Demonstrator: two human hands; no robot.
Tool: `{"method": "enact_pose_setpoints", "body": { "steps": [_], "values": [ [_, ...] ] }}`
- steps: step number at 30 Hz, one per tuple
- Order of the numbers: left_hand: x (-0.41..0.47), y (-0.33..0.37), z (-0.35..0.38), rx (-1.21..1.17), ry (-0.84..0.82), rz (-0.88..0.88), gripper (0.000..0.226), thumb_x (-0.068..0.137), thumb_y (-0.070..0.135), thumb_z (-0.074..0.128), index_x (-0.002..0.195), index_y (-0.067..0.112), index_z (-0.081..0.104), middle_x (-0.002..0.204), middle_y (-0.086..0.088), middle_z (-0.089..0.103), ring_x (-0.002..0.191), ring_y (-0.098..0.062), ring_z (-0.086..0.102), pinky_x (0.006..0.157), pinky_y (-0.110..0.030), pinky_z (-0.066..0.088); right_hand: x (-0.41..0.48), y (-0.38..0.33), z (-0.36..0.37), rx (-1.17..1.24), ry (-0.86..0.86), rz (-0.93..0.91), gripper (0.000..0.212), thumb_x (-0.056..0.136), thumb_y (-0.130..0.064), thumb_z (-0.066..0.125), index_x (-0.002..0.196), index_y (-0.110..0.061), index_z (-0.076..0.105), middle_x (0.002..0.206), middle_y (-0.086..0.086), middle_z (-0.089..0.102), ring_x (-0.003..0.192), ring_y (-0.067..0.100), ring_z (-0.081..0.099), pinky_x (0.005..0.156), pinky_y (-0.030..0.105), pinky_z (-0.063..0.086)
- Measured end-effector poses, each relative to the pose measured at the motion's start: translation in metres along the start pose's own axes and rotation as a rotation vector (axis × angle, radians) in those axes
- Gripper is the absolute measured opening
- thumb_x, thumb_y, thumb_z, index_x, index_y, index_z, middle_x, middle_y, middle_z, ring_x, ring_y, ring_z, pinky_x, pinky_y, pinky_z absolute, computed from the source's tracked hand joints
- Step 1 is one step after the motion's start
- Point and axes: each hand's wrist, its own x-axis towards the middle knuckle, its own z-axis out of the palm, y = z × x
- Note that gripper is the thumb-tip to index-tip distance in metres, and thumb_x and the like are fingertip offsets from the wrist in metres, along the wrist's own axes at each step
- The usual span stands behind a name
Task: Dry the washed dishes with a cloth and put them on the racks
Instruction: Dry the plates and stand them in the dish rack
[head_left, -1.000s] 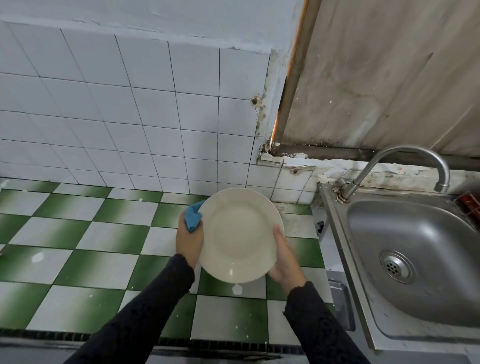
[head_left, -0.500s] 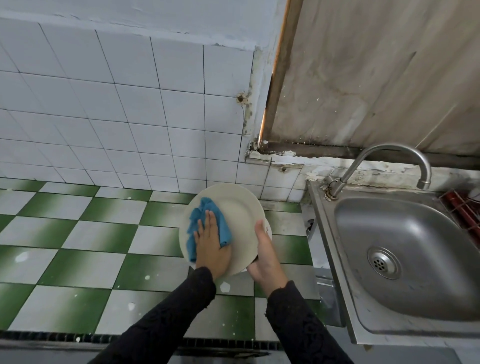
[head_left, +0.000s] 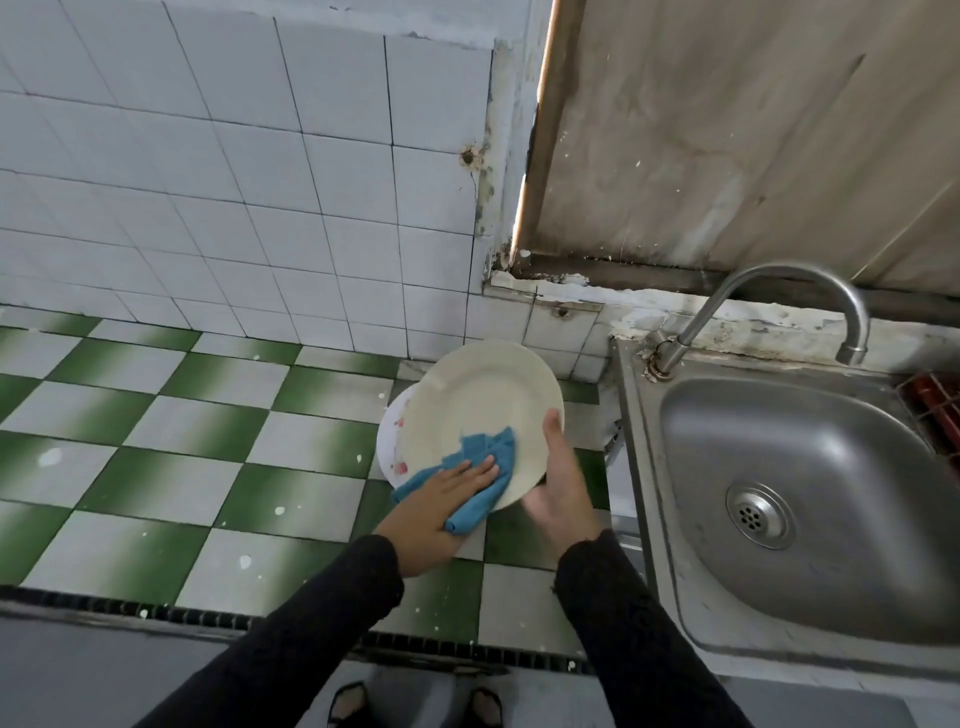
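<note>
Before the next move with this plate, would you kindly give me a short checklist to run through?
1. Grip: the right hand holds the round cream plate by its rim: ok.
2. Cloth contact: the left hand presses the blue cloth flat on the plate's face: ok.
3. Face dry all over: cannot tell.
4. The white plate with pink marks behind it is held securely: cannot tell.
5. Room in the red wire rack at the view's right edge: cannot tell, only its corner shows.
</note>
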Motion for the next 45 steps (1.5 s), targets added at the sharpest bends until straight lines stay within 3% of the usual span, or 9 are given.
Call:
{"method": "enact_pose_setpoints", "body": {
  "steps": [4, 6, 9, 15, 21, 27, 30, 37, 45],
  "values": [
    [-0.008, -0.008, 0.002, 0.115, 0.041, -0.146, 0.066, 0.091, 0.025, 0.042, 0.154, 0.027, 0.022, 0.155, 0.019, 0.013, 0.141, 0.0, 0.005, 0.111, -0.011, -0.011, -0.008, -0.016, -0.01, -0.146, -0.007, -0.067, 0.048, 0.095, -0.048, 0.057, 0.138, -0.028, 0.052, 0.135, 0.011, 0.062, 0.123, 0.035, 0.06, 0.103, 0.061, 0.048],
    [-0.01, -0.009, 0.004, -0.101, 0.153, -0.279, 0.06, 0.097, 0.011, 0.049, 0.152, 0.024, 0.032, 0.15, 0.013, 0.029, 0.137, -0.003, 0.022, 0.114, -0.017, 0.014, -0.014, -0.023, -0.01, -0.24, -0.003, -0.103, 0.031, 0.102, -0.038, 0.053, 0.132, -0.031, 0.055, 0.132, 0.006, 0.063, 0.12, 0.029, 0.06, 0.099, 0.053, 0.052],
    [-0.007, 0.003, 0.006, -0.467, 0.401, -0.419, 0.026, 0.101, 0.02, 0.047, 0.122, 0.029, 0.058, 0.114, -0.002, 0.065, 0.102, -0.02, 0.059, 0.086, -0.029, 0.047, -0.023, -0.031, -0.011, -0.395, 0.029, -0.177, 0.03, 0.103, -0.018, 0.054, 0.133, -0.025, 0.056, 0.13, 0.006, 0.06, 0.119, 0.028, 0.056, 0.088, 0.041, 0.053],
    [0.006, 0.05, -0.006, -1.022, 0.589, -0.504, 0.027, 0.103, -0.002, 0.031, 0.089, 0.005, 0.052, 0.064, -0.007, 0.062, 0.054, -0.006, 0.061, 0.057, -0.02, 0.052, -0.059, -0.045, -0.006, -0.734, 0.046, -0.356, 0.035, 0.102, -0.011, 0.046, 0.13, -0.03, 0.055, 0.117, -0.006, 0.056, 0.108, 0.019, 0.053, 0.081, 0.035, 0.051],
    [0.024, 0.071, -0.007, -1.011, 0.459, -0.512, 0.015, 0.104, 0.016, 0.043, 0.102, 0.007, 0.056, 0.092, -0.015, 0.058, 0.077, -0.018, 0.059, 0.074, -0.035, 0.054, -0.104, -0.057, -0.008, -0.955, 0.057, -0.607, 0.038, 0.107, -0.022, 0.043, 0.144, -0.032, 0.048, 0.12, -0.019, 0.052, 0.107, 0.003, 0.053, 0.078, 0.015, 0.046],
    [0.052, 0.124, 0.0, -0.982, 0.348, -0.414, 0.031, 0.104, 0.008, 0.04, 0.128, -0.01, 0.049, 0.088, -0.014, 0.054, 0.071, -0.012, 0.049, 0.055, -0.011, 0.045, -0.142, -0.084, -0.03, -1.116, 0.192, -0.826, 0.049, 0.102, -0.003, 0.046, 0.146, -0.025, 0.05, 0.132, -0.006, 0.055, 0.115, 0.008, 0.051, 0.079, -0.007, 0.034],
    [0.055, 0.164, 0.007, -0.944, 0.256, -0.331, 0.016, 0.104, 0.022, 0.046, 0.117, 0.014, 0.05, 0.093, 0.003, 0.056, 0.076, -0.003, 0.05, 0.067, -0.015, 0.044, -0.161, -0.094, -0.051, -1.116, 0.255, -0.928, 0.054, 0.1, 0.005, 0.045, 0.147, -0.021, 0.05, 0.141, -0.008, 0.051, 0.126, 0.002, 0.048, 0.093, -0.004, 0.033],
    [0.076, 0.231, 0.049, -0.961, 0.074, -0.192, 0.02, 0.105, 0.01, 0.038, 0.09, 0.005, 0.051, 0.074, -0.015, 0.056, 0.064, -0.02, 0.056, 0.055, -0.02, 0.05, -0.206, -0.128, -0.117, -1.163, 0.467, -1.102, 0.064, 0.092, 0.017, 0.044, 0.143, -0.021, 0.052, 0.14, -0.011, 0.053, 0.126, -0.017, 0.042, 0.107, 0.003, 0.029],
    [0.107, 0.334, 0.113, -0.972, 0.006, -0.109, 0.017, 0.104, 0.024, 0.046, 0.105, 0.017, 0.062, 0.097, -0.008, 0.065, 0.088, -0.024, 0.06, 0.079, -0.037, 0.048, -0.256, -0.195, -0.204, -1.092, 0.61, -1.163, 0.061, 0.092, 0.004, 0.043, 0.143, -0.029, 0.052, 0.142, -0.019, 0.051, 0.128, -0.019, 0.041, 0.11, 0.009, 0.031]
  ]
}}
